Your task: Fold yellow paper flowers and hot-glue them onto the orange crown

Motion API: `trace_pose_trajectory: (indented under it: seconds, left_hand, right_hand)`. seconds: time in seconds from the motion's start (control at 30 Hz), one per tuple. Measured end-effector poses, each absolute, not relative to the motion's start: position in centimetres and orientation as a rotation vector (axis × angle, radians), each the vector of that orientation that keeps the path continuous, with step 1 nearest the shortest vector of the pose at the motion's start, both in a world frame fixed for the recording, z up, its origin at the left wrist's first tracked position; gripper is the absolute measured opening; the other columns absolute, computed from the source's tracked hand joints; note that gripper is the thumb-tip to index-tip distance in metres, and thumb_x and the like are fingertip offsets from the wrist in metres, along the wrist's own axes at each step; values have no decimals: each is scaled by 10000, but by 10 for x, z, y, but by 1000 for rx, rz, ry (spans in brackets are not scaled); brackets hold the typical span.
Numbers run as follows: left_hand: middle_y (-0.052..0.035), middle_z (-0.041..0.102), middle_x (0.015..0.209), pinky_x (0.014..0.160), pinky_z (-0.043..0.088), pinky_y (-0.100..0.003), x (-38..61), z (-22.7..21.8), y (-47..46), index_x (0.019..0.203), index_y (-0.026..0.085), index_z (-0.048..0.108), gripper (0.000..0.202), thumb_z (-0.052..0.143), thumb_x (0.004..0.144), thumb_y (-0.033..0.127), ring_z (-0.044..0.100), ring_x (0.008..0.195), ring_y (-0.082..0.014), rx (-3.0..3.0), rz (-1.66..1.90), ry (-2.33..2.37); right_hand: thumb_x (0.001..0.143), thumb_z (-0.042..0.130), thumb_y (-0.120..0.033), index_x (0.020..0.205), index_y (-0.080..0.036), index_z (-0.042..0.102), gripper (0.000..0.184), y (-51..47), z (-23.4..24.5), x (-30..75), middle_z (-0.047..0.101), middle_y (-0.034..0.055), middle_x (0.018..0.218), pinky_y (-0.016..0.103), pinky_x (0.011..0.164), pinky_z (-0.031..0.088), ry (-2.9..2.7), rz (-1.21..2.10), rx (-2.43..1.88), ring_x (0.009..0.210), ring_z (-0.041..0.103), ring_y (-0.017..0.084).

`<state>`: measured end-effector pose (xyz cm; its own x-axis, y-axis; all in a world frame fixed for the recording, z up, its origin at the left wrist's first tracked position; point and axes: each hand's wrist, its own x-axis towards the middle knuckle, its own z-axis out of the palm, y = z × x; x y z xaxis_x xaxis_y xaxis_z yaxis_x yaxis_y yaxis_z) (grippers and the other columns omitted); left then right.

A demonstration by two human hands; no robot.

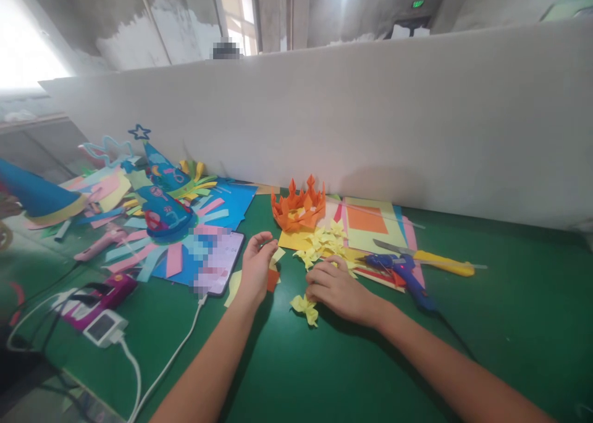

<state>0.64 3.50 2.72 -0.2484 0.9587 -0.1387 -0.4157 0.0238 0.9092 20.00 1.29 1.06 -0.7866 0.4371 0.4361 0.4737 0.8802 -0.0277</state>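
My left hand (256,270) rests on the green table (509,324) with its fingers curled round a small pale yellow paper piece (277,255); an orange paper scrap (273,280) lies under it. My right hand (334,289) lies knuckles up, fingers bent, on a small folded yellow paper shape (306,307). Just beyond my hands is a pile of several small yellow folded papers (324,242), and behind it an orange folded paper crown (299,207).
A blue glue gun (404,273) and a yellow-handled knife (430,259) lie to the right on coloured paper sheets (370,222). A phone (221,262) on a cable, blue paper cones (163,205), paper strips, a pink glue gun (99,244) and chargers crowd the left. A white partition (370,120) runs behind.
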Motion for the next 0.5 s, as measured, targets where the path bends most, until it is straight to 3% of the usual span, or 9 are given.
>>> trace_pose_trajectory:
  seconds: [0.2, 0.37, 0.5]
  left_hand:
    - [8, 594, 787, 752, 439, -248, 17, 19, 24, 832, 181, 586, 247, 716, 627, 227, 584, 737, -102, 729, 1346, 1079]
    - [-31, 611, 878, 709, 445, -241, 24, 22, 11, 875, 172, 606, 272, 700, 683, 341, 588, 788, -123, 774, 959, 984]
    - [-33, 594, 913, 700, 451, -232, 25, 22, 7, 878, 175, 620, 268, 721, 670, 311, 567, 828, -128, 813, 888, 946]
  right_hand:
    - [941, 427, -204, 753, -203, 589, 248, 21, 28, 206, 638, -7, 834, 351, 883, 210, -2605, -166, -667, 875, 480, 140]
    - [919, 430, -137, 816, -212, 609, 220, 28, 39, 209, 648, 2, 873, 360, 900, 209, -2592, -253, -668, 906, 471, 153]
    - [908, 435, -121, 879, -219, 620, 211, 31, 42, 210, 650, 11, 893, 358, 881, 218, -2575, -248, -648, 907, 459, 165]
